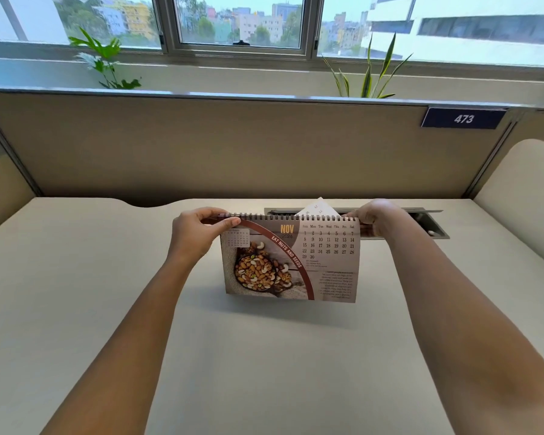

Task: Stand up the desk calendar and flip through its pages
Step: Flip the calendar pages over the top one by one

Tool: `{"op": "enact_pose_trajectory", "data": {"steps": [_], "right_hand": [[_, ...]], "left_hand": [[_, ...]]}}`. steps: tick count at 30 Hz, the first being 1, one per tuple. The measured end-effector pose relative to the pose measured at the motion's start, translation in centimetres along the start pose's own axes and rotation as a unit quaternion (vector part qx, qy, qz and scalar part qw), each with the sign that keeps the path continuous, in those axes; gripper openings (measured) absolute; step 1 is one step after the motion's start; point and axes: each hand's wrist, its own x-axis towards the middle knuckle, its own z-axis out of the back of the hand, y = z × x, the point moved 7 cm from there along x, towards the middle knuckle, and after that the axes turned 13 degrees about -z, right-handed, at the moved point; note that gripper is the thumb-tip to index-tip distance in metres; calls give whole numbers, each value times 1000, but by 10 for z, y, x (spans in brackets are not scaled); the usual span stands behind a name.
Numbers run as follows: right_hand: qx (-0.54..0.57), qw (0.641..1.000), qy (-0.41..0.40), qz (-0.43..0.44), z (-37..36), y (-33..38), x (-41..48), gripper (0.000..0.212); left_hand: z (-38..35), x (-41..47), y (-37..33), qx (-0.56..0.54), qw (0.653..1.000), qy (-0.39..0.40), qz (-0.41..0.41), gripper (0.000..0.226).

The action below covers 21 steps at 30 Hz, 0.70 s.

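A spiral-bound desk calendar [291, 262] stands upright on the pale desk [264, 356], its front page showing NOV with a bowl of nuts. My left hand [198, 235] pinches the top left corner at the wire binding. My right hand [376, 219] grips the top right corner, fingers curled behind it. A white page corner [319, 208] pokes up behind the spiral. The calendar's back side is hidden.
A metal cable tray slot [427, 222] runs along the desk's back edge behind the calendar. A beige partition [233, 146] with a blue "473" tag [464, 118] stands beyond it. Plants sit on the window ledge. A rounded side panel [528, 189] rises at right.
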Motion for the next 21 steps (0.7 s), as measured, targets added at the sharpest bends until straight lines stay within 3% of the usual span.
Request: {"op": "enact_pose_trajectory", "data": {"steps": [5, 8, 11, 15, 21], "right_hand": [[-7, 1000, 7, 6, 0, 3, -4, 9], [-1, 1000, 19, 24, 1, 7, -2, 18], [0, 999, 29, 18, 2, 8, -2, 10], [7, 1000, 20, 18, 3, 10, -2, 24], [-10, 1000, 10, 3, 2, 12, 1, 22]], "left_hand": [[1, -2, -5, 35, 998, -15, -48, 32], [-1, -3, -5, 28, 998, -11, -51, 33], [-1, -2, -4, 21, 998, -8, -55, 31], [-1, -2, -4, 21, 997, -6, -69, 28], [-1, 0, -1, 17, 997, 1, -78, 28]]}}
